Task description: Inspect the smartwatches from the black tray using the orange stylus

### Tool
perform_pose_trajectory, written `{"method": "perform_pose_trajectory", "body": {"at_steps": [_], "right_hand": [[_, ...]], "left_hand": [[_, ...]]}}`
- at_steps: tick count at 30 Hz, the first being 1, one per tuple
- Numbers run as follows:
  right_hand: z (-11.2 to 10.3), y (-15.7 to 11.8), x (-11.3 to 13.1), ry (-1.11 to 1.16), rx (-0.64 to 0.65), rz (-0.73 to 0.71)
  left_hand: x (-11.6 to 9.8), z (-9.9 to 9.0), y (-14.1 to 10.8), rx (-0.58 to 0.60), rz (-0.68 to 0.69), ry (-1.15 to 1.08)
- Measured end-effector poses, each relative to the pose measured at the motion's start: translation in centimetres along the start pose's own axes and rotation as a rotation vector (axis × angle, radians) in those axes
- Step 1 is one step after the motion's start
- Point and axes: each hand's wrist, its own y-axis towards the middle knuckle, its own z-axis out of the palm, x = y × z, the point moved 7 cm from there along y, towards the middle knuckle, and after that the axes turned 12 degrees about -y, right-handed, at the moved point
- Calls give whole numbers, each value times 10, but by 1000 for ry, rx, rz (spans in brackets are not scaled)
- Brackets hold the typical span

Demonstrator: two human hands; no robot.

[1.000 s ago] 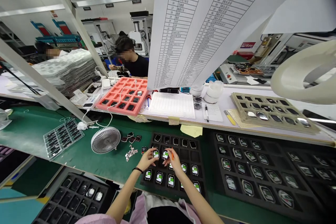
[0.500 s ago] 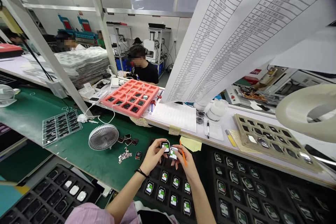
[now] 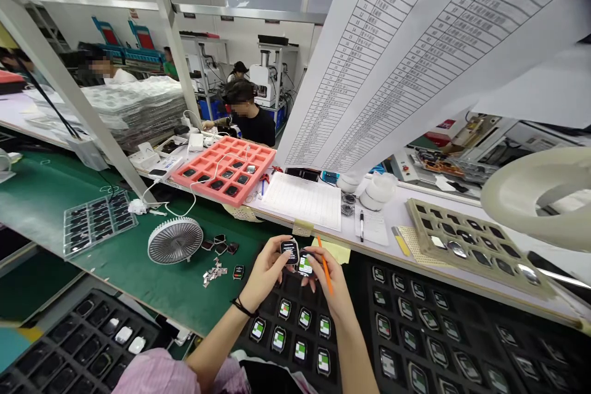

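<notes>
My left hand is closed around a smartwatch case whose dark screen shows small white text, the thumb lying on its face. Close beside it, my right hand grips a second watch case with a green and white screen. An orange stick-like tool, pen-thin, is also tucked between the right fingers. Both watches are held above a black foam tray, where several more watch cases with green and white screens sit in slots, such as this lit watch.
Another watch tray lies at the right, a third tray at lower left. A small fan and loose pieces rest on the green bench. A pink tray stands on the shelf; hanging paper sheets block part of the view.
The left watch's screen has switched from green and white blocks to white text on black. Both hands still hold their watches; the whole view has shifted slightly.
</notes>
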Motion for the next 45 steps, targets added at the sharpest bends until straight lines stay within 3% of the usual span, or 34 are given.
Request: {"method": "perform_pose_trajectory", "body": {"at_steps": [4,15,31,45], "right_hand": [[0,-3,3,24,-2,33],[0,-14,10,65,57,-52],[-8,-19,17,56,22,-40],[-11,-21,16,65,-11,-42]], "left_hand": [[-2,1,-3,4,12,-5],[-10,4,-13,-11,19,8],[-12,5,-13,-84,29,100],[-9,13,-11,-5,79,40]]}}
